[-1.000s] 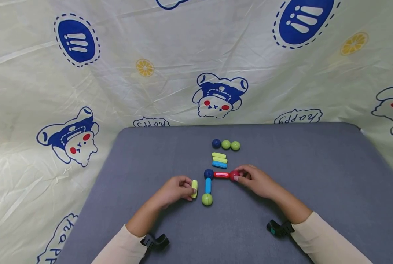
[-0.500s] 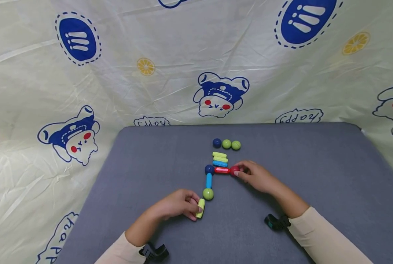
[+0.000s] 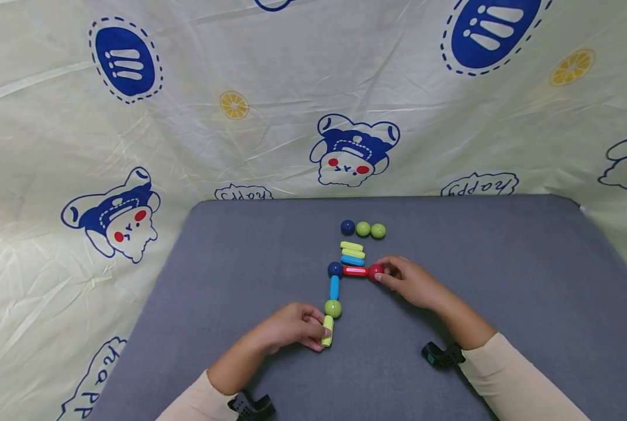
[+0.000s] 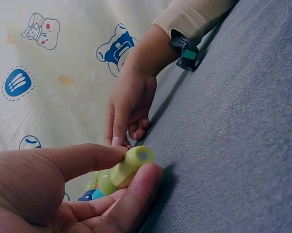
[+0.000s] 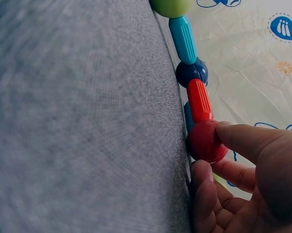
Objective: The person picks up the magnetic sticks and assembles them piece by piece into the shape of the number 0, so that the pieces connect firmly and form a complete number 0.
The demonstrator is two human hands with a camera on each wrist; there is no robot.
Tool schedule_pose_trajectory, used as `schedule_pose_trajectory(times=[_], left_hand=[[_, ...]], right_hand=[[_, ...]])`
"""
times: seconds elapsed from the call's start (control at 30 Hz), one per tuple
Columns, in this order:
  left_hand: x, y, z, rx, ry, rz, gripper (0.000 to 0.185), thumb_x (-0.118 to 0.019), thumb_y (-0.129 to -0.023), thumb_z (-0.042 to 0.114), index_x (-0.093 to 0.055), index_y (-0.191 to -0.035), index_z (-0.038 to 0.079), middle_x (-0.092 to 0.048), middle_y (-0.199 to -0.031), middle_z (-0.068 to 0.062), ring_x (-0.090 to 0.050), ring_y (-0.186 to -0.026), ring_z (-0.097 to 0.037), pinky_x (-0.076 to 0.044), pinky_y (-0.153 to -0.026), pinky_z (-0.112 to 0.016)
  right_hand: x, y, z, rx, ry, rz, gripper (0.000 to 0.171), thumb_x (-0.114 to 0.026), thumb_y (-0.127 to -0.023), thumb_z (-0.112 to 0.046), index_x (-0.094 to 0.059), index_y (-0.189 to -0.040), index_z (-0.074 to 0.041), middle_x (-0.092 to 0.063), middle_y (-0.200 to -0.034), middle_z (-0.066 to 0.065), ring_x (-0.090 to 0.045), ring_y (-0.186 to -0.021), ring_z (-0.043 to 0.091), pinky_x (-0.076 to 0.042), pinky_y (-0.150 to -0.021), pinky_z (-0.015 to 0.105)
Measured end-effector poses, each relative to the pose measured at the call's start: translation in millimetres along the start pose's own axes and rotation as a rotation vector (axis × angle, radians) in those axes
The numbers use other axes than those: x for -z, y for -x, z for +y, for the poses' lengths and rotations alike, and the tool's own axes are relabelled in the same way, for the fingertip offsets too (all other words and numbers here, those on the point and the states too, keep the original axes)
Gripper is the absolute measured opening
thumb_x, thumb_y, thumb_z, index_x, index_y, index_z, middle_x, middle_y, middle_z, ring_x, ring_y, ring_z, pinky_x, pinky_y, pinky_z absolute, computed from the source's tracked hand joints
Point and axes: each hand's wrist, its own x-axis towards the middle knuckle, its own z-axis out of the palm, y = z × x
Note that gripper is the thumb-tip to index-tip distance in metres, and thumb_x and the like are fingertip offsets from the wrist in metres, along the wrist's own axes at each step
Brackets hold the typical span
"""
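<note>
My left hand (image 3: 298, 327) pinches a yellow-green magnetic rod (image 3: 327, 331) between thumb and fingers. The rod's far end meets a green ball (image 3: 333, 308); in the left wrist view its near end (image 4: 143, 156) shows a round grey tip. From the green ball a light blue rod (image 3: 334, 287) runs to a dark blue ball (image 3: 335, 269). There the chain bends right along a red rod (image 3: 355, 271) to a red ball (image 3: 375, 272). That red ball is held by the thumb and fingers of my right hand (image 3: 410, 282), also seen in the right wrist view.
Behind the chain lie two yellow-green rods (image 3: 352, 247) and a light blue rod (image 3: 352, 260) side by side. Farther back a dark blue ball (image 3: 347, 227) and two green balls (image 3: 371, 230) form a row. A grey cloth-covered table (image 3: 250, 251) meets a printed curtain (image 3: 271, 146).
My left hand has brought the yellow-green rod nearer and rightward, to the green ball's near side. The joined chain has shifted slightly away from me with my right hand on the red ball.
</note>
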Motion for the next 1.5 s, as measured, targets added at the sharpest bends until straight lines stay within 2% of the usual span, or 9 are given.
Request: schedule_pose_trajectory(times=[0.3,0.7,0.93,1.3,1.4,1.5], left_hand=[[-3.5,-1.5,-1.5,-0.006,0.019,0.024,0.019,-0.073,-0.087,0.006,-0.064,-0.101,-0.002,-0.068,-0.079,-0.004,-0.068,-0.063,-0.011,-0.061,-0.064,-0.029],[-13.5,0.6,-4.2,-0.043,0.036,0.096,0.023,-0.071,-0.087,0.001,-0.061,-0.106,-0.007,-0.066,-0.082,-0.006,-0.068,-0.065,-0.011,-0.061,-0.065,-0.028],[-17.5,2.3,-4.1,-0.033,0.018,0.093,0.022,-0.072,-0.087,0.003,-0.061,-0.103,-0.004,-0.067,-0.08,-0.006,-0.067,-0.062,-0.011,-0.061,-0.062,-0.029],[-12.6,1.2,-4.4,-0.034,-0.03,0.065,0.023,-0.075,-0.09,0.015,-0.063,-0.101,0.0,-0.067,-0.076,-0.004,-0.066,-0.059,-0.011,-0.06,-0.059,-0.029],[-9.9,-0.4,-5.3,-0.052,-0.06,0.097,0.025,-0.077,-0.09,0.021,-0.063,-0.098,0.002,-0.066,-0.074,-0.004,-0.065,-0.057,-0.011,-0.059,-0.055,-0.028],[-6.5,-3.5,-7.4,-0.11,-0.111,0.167,0.029,-0.078,-0.089,0.025,-0.062,-0.099,0.003,-0.063,-0.077,-0.004,-0.062,-0.059,-0.013,-0.057,-0.054,-0.028]], right_hand=[[-1,0,1,0.003,-0.004,0.008,0.034,-0.064,-0.101,-0.03,-0.063,-0.128,-0.01,-0.058,-0.104,0.007,-0.053,-0.086,0.018,-0.044,-0.073,0.031],[-2,0,3,0.029,-0.001,0.009,0.034,-0.063,-0.101,-0.028,-0.062,-0.129,-0.009,-0.059,-0.106,0.007,-0.054,-0.087,0.017,-0.045,-0.076,0.031],[-2,0,4,0.022,-0.003,0.002,0.035,-0.063,-0.101,-0.028,-0.061,-0.131,-0.009,-0.059,-0.107,0.008,-0.055,-0.089,0.018,-0.046,-0.077,0.031],[-2,0,4,0.01,-0.004,0.001,0.036,-0.063,-0.101,-0.032,-0.062,-0.131,-0.011,-0.059,-0.106,0.007,-0.054,-0.087,0.018,-0.045,-0.074,0.031],[-2,0,5,0.012,-0.001,0.002,0.037,-0.063,-0.101,-0.032,-0.062,-0.131,-0.012,-0.059,-0.105,0.007,-0.053,-0.087,0.018,-0.045,-0.074,0.031],[-2,-1,5,0.012,0.0,0.003,0.037,-0.063,-0.101,-0.033,-0.062,-0.131,-0.012,-0.059,-0.105,0.007,-0.053,-0.086,0.018,-0.044,-0.073,0.031]])
